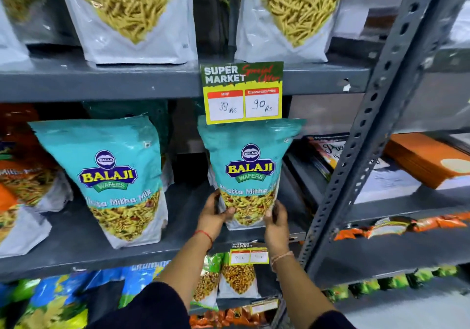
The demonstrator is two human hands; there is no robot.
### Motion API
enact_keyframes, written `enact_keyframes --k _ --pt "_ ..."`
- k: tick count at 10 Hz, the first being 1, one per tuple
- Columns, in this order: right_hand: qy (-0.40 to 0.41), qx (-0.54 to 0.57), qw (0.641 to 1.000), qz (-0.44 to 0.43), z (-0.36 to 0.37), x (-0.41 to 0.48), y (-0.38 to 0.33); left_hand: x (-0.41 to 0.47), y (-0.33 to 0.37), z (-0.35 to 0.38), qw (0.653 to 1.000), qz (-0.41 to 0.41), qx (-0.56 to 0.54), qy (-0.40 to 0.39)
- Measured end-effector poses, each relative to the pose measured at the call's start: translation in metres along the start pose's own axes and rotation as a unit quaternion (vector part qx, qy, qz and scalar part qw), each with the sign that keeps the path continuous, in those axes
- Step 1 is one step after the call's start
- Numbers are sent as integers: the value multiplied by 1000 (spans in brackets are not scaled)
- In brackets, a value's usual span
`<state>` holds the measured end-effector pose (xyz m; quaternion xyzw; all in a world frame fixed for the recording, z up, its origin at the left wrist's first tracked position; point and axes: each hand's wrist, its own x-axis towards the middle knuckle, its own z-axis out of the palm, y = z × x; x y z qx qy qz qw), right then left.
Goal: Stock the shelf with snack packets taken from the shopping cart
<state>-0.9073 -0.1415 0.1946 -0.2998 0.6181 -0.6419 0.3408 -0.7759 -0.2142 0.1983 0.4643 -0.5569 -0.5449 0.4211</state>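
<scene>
A teal Balaji Khatta Mitha Mix packet (250, 166) stands upright on the grey middle shelf (76, 239), near its right end. My left hand (215, 213) grips the packet's lower left corner. My right hand (276, 220) grips its lower right corner. A second identical teal packet (114, 176) stands to the left on the same shelf, apart from the held one. The shopping cart is out of view.
A yellow and green price card (243, 92) hangs from the upper shelf edge, just over the held packet's top. White sev packets (132, 15) fill the upper shelf. Orange packets (23, 183) stand at far left. A perforated grey upright (368, 135) borders the right side.
</scene>
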Motion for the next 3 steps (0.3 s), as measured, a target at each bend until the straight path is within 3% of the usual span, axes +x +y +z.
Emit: enact_keyframes --k 3 --pt "10 -28 999 28 -2 -2 0 -9 11 -4 999 23 43 -25"
